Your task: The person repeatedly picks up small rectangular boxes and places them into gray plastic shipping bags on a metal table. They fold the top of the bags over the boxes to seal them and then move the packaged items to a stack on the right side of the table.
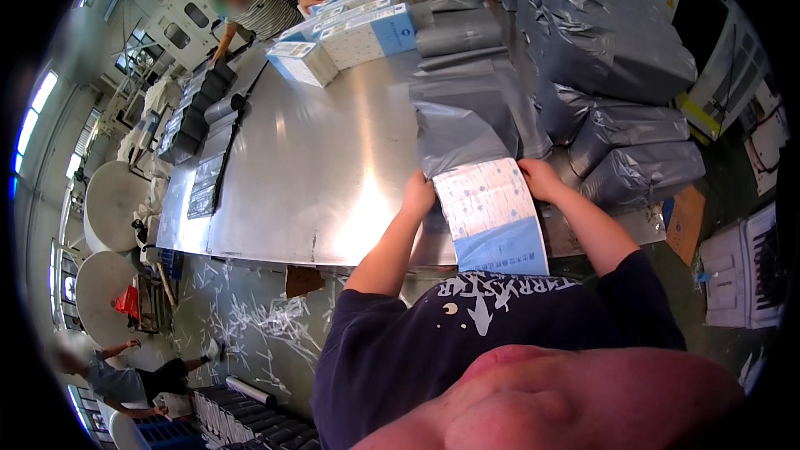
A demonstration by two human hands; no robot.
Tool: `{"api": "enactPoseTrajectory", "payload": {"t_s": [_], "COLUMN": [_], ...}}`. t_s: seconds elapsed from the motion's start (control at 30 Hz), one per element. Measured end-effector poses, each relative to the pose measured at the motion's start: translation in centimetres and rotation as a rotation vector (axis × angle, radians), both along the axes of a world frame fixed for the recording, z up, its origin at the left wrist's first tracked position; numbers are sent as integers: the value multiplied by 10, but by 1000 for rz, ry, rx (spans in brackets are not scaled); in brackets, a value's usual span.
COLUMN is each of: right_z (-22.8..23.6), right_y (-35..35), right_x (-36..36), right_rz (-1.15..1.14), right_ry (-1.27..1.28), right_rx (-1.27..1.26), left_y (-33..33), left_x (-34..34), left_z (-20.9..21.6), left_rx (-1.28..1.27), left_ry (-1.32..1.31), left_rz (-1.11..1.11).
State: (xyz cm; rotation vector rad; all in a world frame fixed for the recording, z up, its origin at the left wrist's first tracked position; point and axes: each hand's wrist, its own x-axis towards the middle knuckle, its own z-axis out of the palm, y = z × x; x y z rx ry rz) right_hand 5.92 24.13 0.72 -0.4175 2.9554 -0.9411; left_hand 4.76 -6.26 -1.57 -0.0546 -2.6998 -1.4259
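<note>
In front of my body, a white and light blue printed carton (487, 200) lies with its far end under or inside a grey plastic bag (462, 135). My left hand (419, 193) is closed at the left corner of the bag's near edge, against the carton's side. On the opposite side, my right hand (540, 179) grips at the right corner of the same edge, its fingertips partly hidden. More flat grey bags (458, 33) are laid out in a line beyond.
Filled grey bags (617, 58) are stacked on the right of the metal table (325, 150). White and blue cartons (367, 37) stand at the far side, near two people. Black rolls (221, 108) line the left edge. Paper strips (267, 325) litter the floor; another person (125, 379) is at lower left.
</note>
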Motion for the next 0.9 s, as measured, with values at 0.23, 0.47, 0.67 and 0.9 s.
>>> {"api": "enactPoseTrajectory", "payload": {"t_s": [0.23, 0.47, 0.67, 0.9], "right_z": [12, 2, 22, 72], "right_y": [-20, 34, 13, -52], "right_x": [-6, 176, 124, 122], "right_rz": [-116, 292, 157, 223], "right_ry": [-189, -616, -377, -213], "right_rx": [207, -141, 122, 37], "left_y": [6, -45, -5, -40], "left_x": [-22, 136, 64, 102], "left_z": [18, -29, 33, -9], "left_rx": [-554, -351, 78, 147], "left_ry": [4, 109, -383, -451], "left_rz": [-230, -859, -299, -359]}}
